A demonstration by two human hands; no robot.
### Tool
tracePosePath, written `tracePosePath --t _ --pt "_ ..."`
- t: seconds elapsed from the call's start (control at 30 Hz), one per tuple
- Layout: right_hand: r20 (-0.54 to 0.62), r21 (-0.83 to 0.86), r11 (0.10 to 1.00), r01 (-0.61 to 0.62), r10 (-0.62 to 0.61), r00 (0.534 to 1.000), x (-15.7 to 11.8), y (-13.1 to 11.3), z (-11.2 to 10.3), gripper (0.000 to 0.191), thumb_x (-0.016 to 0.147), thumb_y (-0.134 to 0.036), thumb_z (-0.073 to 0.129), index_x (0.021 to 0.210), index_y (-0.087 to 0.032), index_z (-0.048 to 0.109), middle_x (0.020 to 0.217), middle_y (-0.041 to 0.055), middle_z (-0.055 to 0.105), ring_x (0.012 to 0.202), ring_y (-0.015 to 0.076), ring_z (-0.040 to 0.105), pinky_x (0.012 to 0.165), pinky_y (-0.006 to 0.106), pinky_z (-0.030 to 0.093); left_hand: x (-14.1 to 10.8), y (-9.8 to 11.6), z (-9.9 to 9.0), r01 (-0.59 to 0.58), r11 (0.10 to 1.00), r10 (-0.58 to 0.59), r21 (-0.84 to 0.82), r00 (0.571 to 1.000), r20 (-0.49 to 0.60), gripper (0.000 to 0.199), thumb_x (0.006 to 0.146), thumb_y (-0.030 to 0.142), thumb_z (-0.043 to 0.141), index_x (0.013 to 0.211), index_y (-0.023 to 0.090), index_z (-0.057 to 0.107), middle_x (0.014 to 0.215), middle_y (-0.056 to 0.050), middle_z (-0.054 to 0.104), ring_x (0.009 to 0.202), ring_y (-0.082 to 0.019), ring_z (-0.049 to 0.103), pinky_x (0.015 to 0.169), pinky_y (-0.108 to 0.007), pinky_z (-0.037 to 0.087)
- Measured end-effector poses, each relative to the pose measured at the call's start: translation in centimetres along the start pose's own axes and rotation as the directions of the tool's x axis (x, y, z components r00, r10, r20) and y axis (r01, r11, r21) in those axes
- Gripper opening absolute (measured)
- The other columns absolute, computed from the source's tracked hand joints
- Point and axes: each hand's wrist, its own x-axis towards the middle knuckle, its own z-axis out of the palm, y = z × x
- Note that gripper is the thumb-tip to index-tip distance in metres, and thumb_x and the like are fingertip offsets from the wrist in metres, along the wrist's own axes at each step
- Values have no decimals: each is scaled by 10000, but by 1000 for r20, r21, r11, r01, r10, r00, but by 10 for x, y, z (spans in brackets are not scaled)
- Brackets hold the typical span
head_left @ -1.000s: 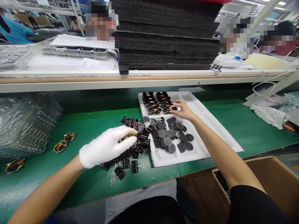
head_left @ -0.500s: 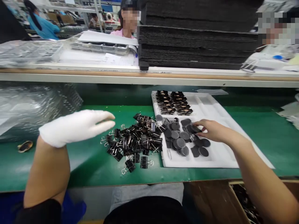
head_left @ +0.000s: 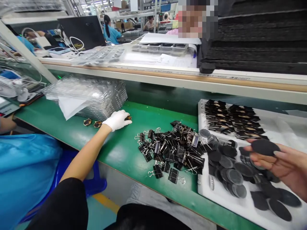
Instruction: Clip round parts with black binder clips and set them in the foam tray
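Note:
My left hand (head_left: 117,120), in a white glove, is on the green bench with its fingers closed round a small round gold-and-black piece (head_left: 128,118) that looks like a watch case. Two similar round pieces lie to its left, one of them (head_left: 87,122) farther out. Between the thumb and fingers of my bare right hand (head_left: 283,159) is a flat black disc (head_left: 265,147), held above a white foam tray (head_left: 203,188). Under it in the tray lies a heap of loose black and grey discs (head_left: 226,162). Binder clips (head_left: 172,148) are piled on the bench between my hands.
Rows of clipped pieces (head_left: 231,118) fill the tray's far compartment. Stacked clear plastic trays (head_left: 96,99) stand behind my left hand. A shelf (head_left: 155,75) crosses above the bench, carrying black foam sheets (head_left: 256,38). A person in a blue garment (head_left: 26,172) is close on my left.
The view has swung left. My left hand has reached out to the left and closed on a round piece. The right hand has lifted a black disc from the heap.

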Motion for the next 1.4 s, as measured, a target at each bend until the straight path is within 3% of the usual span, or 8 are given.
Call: tracePosePath --t 0.1,0.4,0.5,0.67,0.9,1.13,1.33,1.4 --pt "119 175 974 -146 126 985 -9 -34 40 351 679 -593 864 894 -318 825 1015 226 760 871 332 763 792 449 620 7 5 -1 -21 992 19 -124 1000 -17 532 898 557 609 1240 158 692 1188 -160 663 1081 -344 673 1002 -448 508" --pt "531 115 975 188 -220 819 -42 -88 108 516 871 -669 707 1121 -222 758 860 101 759 733 225 735 698 332 646 24 58 1 -105 900 75 -423 993 -87 328 902 170 524 1196 193 668 1136 -72 733 1063 -195 705 973 -310 551" --pt "476 201 960 194 -269 837 -44 -90 120 444 906 -596 713 1106 -202 750 958 96 748 786 199 737 733 308 645 26 80 -13 -126 760 90 -637 992 -88 316 926 233 526 1209 171 652 1099 -77 766 907 -154 737 788 -260 588" --pt "358 366 923 116 -255 898 -41 -92 136 412 874 -533 774 1051 -165 720 869 81 727 743 181 723 685 295 628 19 137 -46 -47 299 193 -953 981 12 276 881 326 670 1088 144 680 1044 -97 767 807 -133 737 613 -198 533" --pt "96 447 876 184 -251 963 -32 -89 150 395 763 -405 862 947 -204 575 811 11 667 700 148 689 646 272 587 -10 198 -74 -213 244 352 -946 929 -118 208 878 224 637 1060 138 692 949 -61 773 769 -133 729 714 -247 588" --pt "203 450 879 156 -271 941 -24 -79 148 407 829 -406 821 1134 -187 664 1025 65 710 702 141 705 607 274 599 -15 192 -82 -448 376 595 -811 788 -159 312 997 322 505 1228 216 686 1191 -34 761 1014 -162 732 902 -272 568" --pt "23 376 879 293 -325 945 -32 -80 148 380 890 -404 780 1206 -216 683 961 68 753 742 203 740 679 380 669 -13 204 -68 -372 397 447 -839 877 -177 276 994 317 484 1090 170 697 870 -14 786 808 -156 765 759 -251 575" --pt "-141 186 857 481 -461 876 -35 -77 148 247 911 -358 759 1131 -251 732 1107 83 755 801 218 745 726 418 674 -13 209 -64 -337 398 369 -853 910 -187 256 983 296 487 1036 165 700 779 -11 773 761 -162 766 710 -248 573"
